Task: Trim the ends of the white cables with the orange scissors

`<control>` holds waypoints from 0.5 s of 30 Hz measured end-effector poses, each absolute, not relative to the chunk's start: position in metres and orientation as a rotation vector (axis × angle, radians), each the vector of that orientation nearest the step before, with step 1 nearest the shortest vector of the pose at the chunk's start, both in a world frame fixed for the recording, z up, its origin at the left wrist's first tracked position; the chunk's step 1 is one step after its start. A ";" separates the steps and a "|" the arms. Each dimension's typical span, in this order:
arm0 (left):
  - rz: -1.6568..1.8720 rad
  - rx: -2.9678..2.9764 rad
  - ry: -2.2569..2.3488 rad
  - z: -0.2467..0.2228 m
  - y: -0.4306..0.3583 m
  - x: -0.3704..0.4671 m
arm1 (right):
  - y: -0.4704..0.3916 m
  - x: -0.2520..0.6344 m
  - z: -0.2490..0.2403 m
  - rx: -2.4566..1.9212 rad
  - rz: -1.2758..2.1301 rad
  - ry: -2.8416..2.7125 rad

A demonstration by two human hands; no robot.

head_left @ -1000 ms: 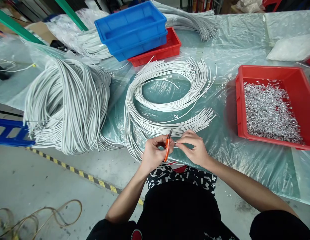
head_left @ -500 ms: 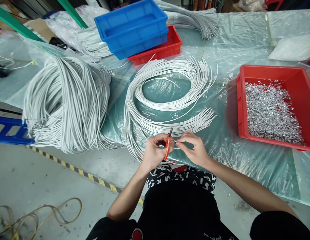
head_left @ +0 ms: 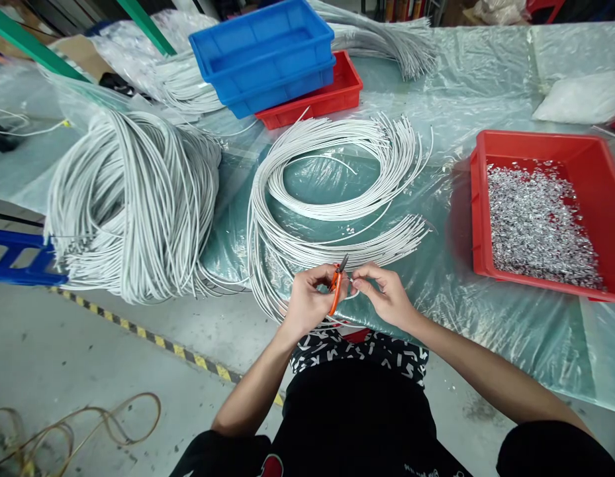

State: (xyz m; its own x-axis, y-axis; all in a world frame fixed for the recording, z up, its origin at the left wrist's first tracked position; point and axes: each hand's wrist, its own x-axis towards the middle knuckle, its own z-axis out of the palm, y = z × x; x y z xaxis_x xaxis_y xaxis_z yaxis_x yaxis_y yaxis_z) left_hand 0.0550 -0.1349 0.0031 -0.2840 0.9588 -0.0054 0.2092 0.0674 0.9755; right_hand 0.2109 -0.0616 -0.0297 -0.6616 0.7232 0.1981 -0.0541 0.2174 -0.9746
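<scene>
My left hand (head_left: pixel 311 295) is closed around orange-handled scissors (head_left: pixel 336 291), their dark blades pointing up and away from me. Close beside it, my right hand (head_left: pixel 384 295) pinches the end of a white cable (head_left: pixel 354 295) between thumb and fingertips. The cable end lies between the two hands, partly hidden by the fingers. Just beyond them on the table, a loose coil of white cables (head_left: pixel 331 211) spreads out, with its cut ends fanned to the right.
A big bundle of white cables (head_left: pixel 138 205) hangs over the table edge at left. At right, a red bin (head_left: pixel 478 199) holds many small shiny metal pieces (head_left: pixel 540 228). A blue bin (head_left: pixel 272 56) rests on another red bin (head_left: pixel 347 83) at the back. Plastic sheeting (head_left: pixel 486 86) covers the table.
The scissors have tilted slightly to the right in my left hand. My right hand's fingers have shifted a little on the cable end.
</scene>
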 end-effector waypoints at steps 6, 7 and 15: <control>1.255 1.231 1.570 0.004 -0.138 0.051 | -0.060 0.211 -0.029 -0.537 1.608 -1.845; 1.247 1.241 1.570 0.005 -0.138 0.049 | -0.060 0.211 -0.029 -0.533 1.605 -1.845; 1.110 1.435 1.644 0.015 -0.148 0.030 | -0.063 0.210 -0.026 -0.568 1.495 -1.857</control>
